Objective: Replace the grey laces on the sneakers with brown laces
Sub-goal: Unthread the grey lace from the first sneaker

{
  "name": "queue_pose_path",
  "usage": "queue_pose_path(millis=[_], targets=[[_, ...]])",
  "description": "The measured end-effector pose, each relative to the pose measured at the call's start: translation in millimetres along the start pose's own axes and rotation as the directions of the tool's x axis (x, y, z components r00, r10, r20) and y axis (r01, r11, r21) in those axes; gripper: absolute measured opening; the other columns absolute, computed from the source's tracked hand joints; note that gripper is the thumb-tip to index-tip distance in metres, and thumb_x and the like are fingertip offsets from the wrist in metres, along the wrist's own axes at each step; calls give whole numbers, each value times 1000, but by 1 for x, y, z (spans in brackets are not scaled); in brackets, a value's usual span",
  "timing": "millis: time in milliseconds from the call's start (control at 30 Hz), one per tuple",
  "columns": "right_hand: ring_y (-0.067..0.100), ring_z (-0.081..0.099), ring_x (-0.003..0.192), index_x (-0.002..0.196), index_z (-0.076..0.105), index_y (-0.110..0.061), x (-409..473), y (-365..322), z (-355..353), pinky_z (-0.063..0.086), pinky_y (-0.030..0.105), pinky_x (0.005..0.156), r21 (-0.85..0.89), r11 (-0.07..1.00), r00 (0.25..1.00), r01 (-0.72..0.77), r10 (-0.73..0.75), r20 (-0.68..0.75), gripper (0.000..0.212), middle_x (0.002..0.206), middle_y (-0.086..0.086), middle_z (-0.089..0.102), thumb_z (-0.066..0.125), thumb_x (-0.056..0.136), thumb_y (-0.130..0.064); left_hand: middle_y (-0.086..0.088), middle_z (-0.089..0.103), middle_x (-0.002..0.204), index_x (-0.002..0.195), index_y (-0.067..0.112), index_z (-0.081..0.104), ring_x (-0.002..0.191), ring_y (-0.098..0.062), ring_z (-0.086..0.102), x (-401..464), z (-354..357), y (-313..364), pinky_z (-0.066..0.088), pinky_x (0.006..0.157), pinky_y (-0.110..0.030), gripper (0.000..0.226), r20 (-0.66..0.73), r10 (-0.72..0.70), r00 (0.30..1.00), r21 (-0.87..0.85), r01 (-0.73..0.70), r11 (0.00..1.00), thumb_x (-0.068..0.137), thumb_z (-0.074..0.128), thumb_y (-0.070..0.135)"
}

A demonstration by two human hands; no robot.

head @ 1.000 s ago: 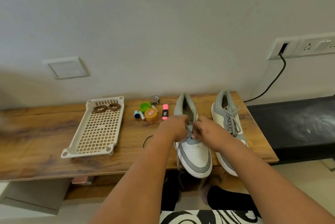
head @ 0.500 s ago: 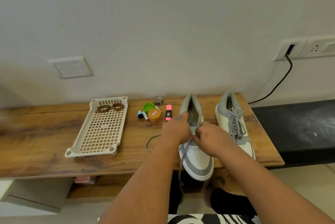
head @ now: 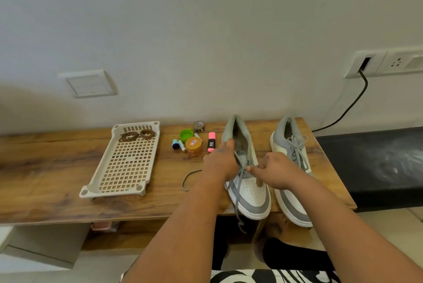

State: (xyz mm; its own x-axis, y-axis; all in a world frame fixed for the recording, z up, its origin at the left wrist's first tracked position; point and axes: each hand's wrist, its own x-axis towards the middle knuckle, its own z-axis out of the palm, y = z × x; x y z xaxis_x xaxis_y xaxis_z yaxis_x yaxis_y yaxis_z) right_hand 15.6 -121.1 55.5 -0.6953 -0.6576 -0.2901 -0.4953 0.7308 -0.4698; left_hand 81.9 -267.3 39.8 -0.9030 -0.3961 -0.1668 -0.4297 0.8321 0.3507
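L hand [head: 220,161] steadies the sneaker [head: 248,182] by its collar; R hand [head: 278,171], at its 3 o'clock, pinches the grey lace [head: 238,193] to unthread it.

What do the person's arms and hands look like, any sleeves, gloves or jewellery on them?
Both forearms are bare right to the bottom of the picture, with no sleeves in view. The left hand and right hand wear no gloves, and no rings, watch or bracelets show. A small dark mark sits on the back of the left hand; what it is cannot be told.

Bare forearms without sleeves, black-and-white patterned garment [head: 274,277], dark trousers [head: 293,257]
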Motion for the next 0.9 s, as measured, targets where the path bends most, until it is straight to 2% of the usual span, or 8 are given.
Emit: queue_pose_path(millis=[167,267,400,467,567,700,800,900], targets=[[18,71,81,84,68,-19,9,19,5,57,43,84,407,911,976,-69,146,-162,29,90,2,72,65,88,-47,-12,48,134,137,14,34,111,-33,56,2,0,-2,51,92,-48,49,24,30,999,-21,-30,999,93,55,14],[18,66,96,110,62,-19,12,15,16,52,32,87,327,944,954,-52,144,-264,32,105,-1,69,68,89,-42,-14,47,134,137,13,34,114,-34,55,4,-1,-2,50,90,-45,49,33,34,999,-9,-34,999,93,55,14],[12,56,70,73,62,-19,14,7,20,35,18,54,254,967,962,-32,99,-255,22,68,-7,59,72,88,-32,-14,46,137,141,14,31,116,-34,54,5,-1,-3,49,91,-45,55,41,31,999,-35,-30,999,93,57,17],[14,54,67,61,52,-20,14,8,15,34,21,54,222,973,972,-68,115,-206,35,64,-6,53,71,89,-28,-14,43,141,148,18,28,118,-34,53,4,-2,-5,49,94,-44,63,56,33,998,-79,-29,996,92,56,15],[23,61,98,85,60,-15,2,0,-10,41,24,71,-121,979,986,-161,166,31,22,101,4,64,53,99,-30,-14,43,143,151,21,25,118,-33,53,6,-5,-7,49,94,-43,67,66,34,997,-110,-26,994,91,53,11],[6,58,56,78,66,-14,-12,1,-25,45,17,54,-347,901,867,-261,377,327,25,70,-4,65,61,95,-31,-13,43,143,149,20,29,120,-32,52,8,-6,-7,47,95,-41,64,71,44,997,-125,-35,992,92,55,9],[14,57,73,88,66,-11,-2,12,-22,45,27,67,-262,932,964,-252,267,20,31,75,-2,59,60,94,-41,-13,42,144,148,20,29,121,-33,51,9,-6,-8,46,95,-42,62,75,43,996,-115,-34,993,92,53,7],[13,56,82,96,60,-22,8,12,-1,41,25,71,134,989,966,-58,89,-242,14,83,-7,60,66,92,-34,-14,42,143,148,20,29,121,-35,50,9,-6,-9,45,95,-43,62,78,42,996,-117,-33,993,92,51,6]])
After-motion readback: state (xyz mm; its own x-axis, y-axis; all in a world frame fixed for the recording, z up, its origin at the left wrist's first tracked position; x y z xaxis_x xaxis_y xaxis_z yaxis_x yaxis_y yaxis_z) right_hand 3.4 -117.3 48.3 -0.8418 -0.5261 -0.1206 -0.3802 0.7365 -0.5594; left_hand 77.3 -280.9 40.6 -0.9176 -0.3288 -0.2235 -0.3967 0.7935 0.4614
